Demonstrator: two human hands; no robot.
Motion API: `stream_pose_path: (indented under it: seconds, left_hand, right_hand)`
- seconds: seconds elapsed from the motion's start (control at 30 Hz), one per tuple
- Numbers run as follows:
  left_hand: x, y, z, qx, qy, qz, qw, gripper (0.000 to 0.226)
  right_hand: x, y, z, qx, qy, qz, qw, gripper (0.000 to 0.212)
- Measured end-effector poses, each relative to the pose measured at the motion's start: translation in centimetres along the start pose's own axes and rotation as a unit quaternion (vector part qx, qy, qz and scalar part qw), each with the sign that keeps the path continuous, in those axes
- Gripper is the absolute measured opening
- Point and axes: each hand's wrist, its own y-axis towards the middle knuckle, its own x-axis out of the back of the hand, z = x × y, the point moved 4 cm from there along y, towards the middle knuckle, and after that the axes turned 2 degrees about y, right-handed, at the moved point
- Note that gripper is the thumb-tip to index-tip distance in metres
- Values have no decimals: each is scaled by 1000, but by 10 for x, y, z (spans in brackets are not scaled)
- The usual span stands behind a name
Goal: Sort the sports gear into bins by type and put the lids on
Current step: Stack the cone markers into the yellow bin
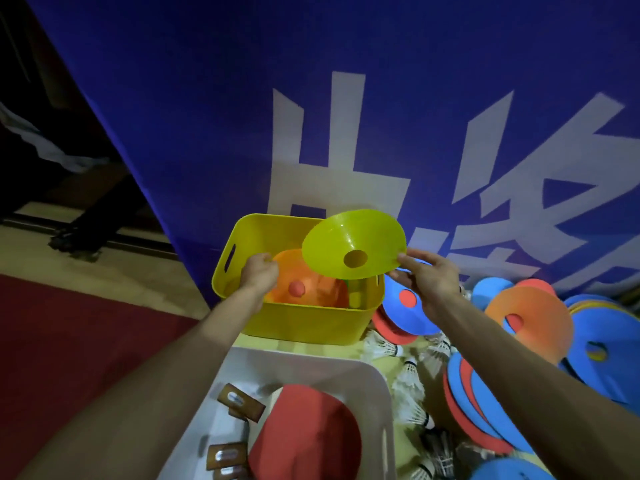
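Behind everything hangs a blue banner (pixel 207 116) with large white characters, and a red carpet (pixel 69 341) covers the floor at the left.

The sorting looks well under way but far from finished. A yellow bin (pixel 304 323) stands at the far side and already holds orange cones (pixel 322 289) stacked inside it. A white bin (pixel 311 358) sits nearer, with red-faced paddles (pixel 304 431) and their wooden handles lying in it. To the right, much gear is not yet sorted. A blue cone (pixel 408 306) lies just beside the yellow bin, a loose orange cone (pixel 533 317) lies farther right among more blue and red discs, and white shuttlecocks (pixel 408 389) are scattered between the bins and the discs. No bin for the shuttlecocks is in view, and no lid shows anywhere, so both bins stand open and the lidding step seems entirely ahead.

The right hand (pixel 429 275) pinches the yellow cone (pixel 346 237) by its right rim, thumb and fairly straight fingers closed narrowly on the edge. The cone is tilted in the air over the far right part of the yellow bin, above the stack and not touching it.

The left hand (pixel 258 271) reaches into the yellow bin from the left, its fingers curled at the edge of the orange cones, apparently gripping the stack to steady it.
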Motion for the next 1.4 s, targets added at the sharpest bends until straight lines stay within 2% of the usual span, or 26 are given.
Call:
stream_pose_path:
  seconds: [0.17,0.27,0.4,0.7,0.9,1.13,1.4]
  left_hand:
    - [19,-8,-12,-58,-24,-3,998,32]
    - [27,-24,-23,-91,-48,-2,995,28]
    - [21,-49,-33,-121,-60,39,990,24]
    - [-41,-100,-56,-165,-51,100,980,20]
    - [-102,-126,-64,-189,-6,117,975,17]
    - [-173,-147,-58,-166,40,133,976,17]
    - [-241,-132,-6,-59,89,82,991,6]
  right_hand:
    - [-26,8,-18,-13,-54,11,998,25]
    - [-43,8,-26,-34,-75,32,996,22]
    - [-43,4,-28,-28,-161,43,986,27]
    - [41,-8,5,-36,-182,54,981,32]
    - [116,-5,15,-48,-186,40,981,22]
    - [199,13,10,-68,-183,34,980,21]
    - [272,39,-14,-93,-170,19,981,19]
